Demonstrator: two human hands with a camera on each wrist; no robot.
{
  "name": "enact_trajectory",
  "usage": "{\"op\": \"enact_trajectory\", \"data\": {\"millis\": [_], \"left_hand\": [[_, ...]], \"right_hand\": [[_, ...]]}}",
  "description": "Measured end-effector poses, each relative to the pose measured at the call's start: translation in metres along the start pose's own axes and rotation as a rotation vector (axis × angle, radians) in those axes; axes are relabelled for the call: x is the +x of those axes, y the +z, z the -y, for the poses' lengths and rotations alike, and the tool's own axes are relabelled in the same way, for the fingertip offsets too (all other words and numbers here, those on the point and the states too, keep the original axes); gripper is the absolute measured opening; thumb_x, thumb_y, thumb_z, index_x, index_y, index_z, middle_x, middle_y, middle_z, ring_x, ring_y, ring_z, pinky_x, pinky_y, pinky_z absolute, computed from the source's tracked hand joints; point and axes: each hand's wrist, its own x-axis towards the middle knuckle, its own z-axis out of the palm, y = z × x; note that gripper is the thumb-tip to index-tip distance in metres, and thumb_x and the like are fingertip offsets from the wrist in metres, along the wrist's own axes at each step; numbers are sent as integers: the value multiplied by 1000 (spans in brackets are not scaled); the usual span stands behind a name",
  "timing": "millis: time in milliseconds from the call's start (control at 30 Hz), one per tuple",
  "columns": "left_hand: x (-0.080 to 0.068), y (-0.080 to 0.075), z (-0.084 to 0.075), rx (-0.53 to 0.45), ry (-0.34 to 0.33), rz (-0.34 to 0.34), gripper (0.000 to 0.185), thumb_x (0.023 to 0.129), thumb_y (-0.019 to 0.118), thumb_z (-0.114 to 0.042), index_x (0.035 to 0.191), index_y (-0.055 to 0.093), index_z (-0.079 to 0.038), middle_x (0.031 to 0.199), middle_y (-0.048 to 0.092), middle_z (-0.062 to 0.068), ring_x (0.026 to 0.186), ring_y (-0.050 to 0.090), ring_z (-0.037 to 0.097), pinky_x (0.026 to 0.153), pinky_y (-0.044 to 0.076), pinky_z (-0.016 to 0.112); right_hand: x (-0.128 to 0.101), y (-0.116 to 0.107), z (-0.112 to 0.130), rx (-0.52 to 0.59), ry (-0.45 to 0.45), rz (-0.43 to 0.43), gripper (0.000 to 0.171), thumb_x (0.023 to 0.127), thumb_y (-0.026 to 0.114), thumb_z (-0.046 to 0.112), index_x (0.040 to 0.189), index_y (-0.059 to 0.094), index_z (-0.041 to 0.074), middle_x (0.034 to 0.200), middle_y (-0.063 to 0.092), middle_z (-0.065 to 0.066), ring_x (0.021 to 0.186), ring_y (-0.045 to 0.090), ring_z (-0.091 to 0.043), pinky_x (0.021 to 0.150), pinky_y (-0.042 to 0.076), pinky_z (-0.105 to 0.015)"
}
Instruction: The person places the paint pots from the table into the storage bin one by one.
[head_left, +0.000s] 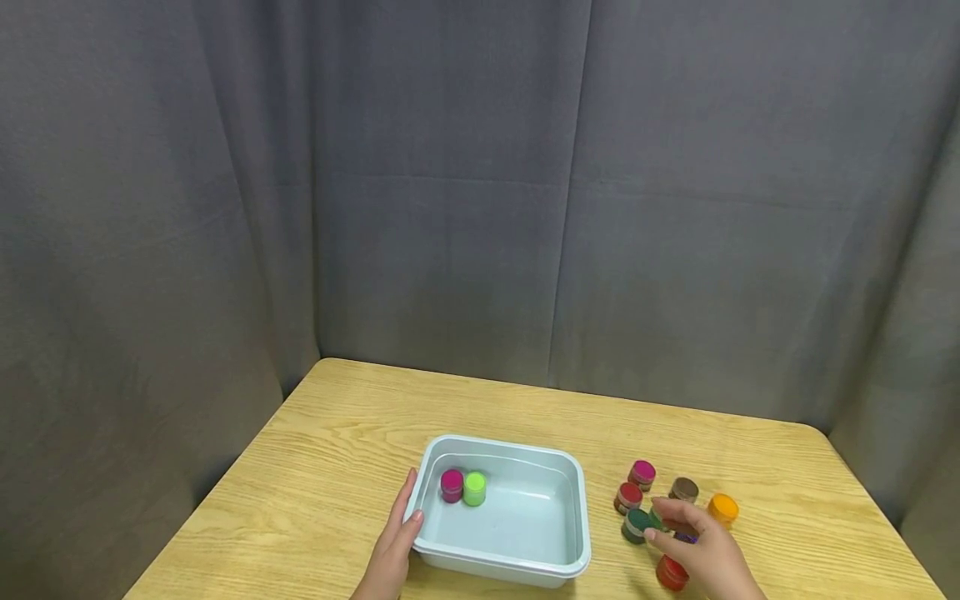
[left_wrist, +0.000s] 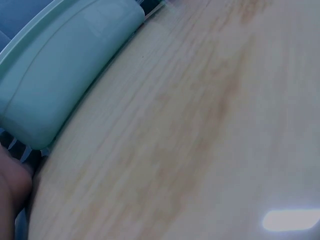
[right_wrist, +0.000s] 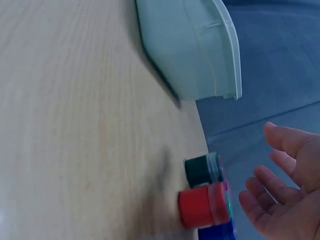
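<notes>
My left hand [head_left: 391, 543] rests along the left side of a pale blue-green plastic tub [head_left: 510, 557], fingers straight against its outer wall and thumb at the rim. Inside the tub, a magenta paint pot [head_left: 452, 486] stands beside a lime-green pot [head_left: 475, 489]. Over a cluster of small lidded paint pots to the right hovers my right hand [head_left: 703, 546], thumb and fingers apart and holding nothing. Closest to its fingertips are a dark green pot [head_left: 637, 527] and a lighter green pot [head_left: 657, 518], partly covered. A purple pot [head_left: 686, 537] shows beneath the hand.
Around the hand stand a red pot [head_left: 628, 497], a magenta pot [head_left: 642, 474], a brown pot [head_left: 683, 490], an orange pot [head_left: 723, 508] and an orange-red pot [head_left: 672, 573]. The wooden table [head_left: 330, 442] ends before grey curtains [head_left: 450, 208] at back and sides.
</notes>
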Motion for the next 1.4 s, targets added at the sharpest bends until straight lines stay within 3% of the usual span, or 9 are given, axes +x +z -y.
{"op": "enact_trajectory", "data": {"millis": [167,367,700,833,1033,1233,1400], "left_hand": [[-1,0,-2,7,4,2,59,105,37,-30,158,16,-12,166,6,15,150,1,46,115,2,70],[-2,1,-2,12,32,-3,59,105,37,-28,157,17,-10,165,7,16,150,1,46,116,2,69],[-2,1,-1,20,51,-3,59,105,37,-26,157,17,-8,165,8,18,150,2,46,116,2,69],[-2,0,-1,15,53,1,59,105,37,-26,157,16,-9,165,8,17,150,2,46,116,2,69],[-1,0,-1,-3,51,1,59,105,37,-25,157,16,-9,165,7,17,150,1,45,116,2,68],[-1,1,1,3,29,-3,58,105,36,-25,158,16,-10,165,7,16,150,1,46,115,2,70],[0,0,1,3,14,-3,58,105,36,-27,158,17,-12,166,7,14,150,0,45,115,2,70]], "right_hand": [[-5,-1,-13,39,56,-3,64,83,77,36,132,57,0,132,59,-22,115,60,-36,92,56,-43],[-9,0,-25,105,101,-31,66,79,82,32,130,58,-2,130,60,-22,113,61,-32,89,58,-38],[-10,-4,-38,133,148,-35,74,79,81,38,135,54,-2,130,61,-21,113,60,-30,89,58,-39],[-6,-4,-44,134,177,-26,81,75,83,44,134,55,-3,128,60,-26,112,59,-36,89,56,-44],[-1,-1,-59,161,235,15,95,64,85,50,136,52,-3,130,55,-30,114,55,-46,81,56,-43],[3,3,-69,180,236,21,88,69,88,39,135,52,-6,126,60,-28,101,65,-30,82,58,-41],[6,8,-73,196,248,-2,91,64,89,39,134,52,-6,115,69,-19,92,68,-19,79,59,-37]]}}
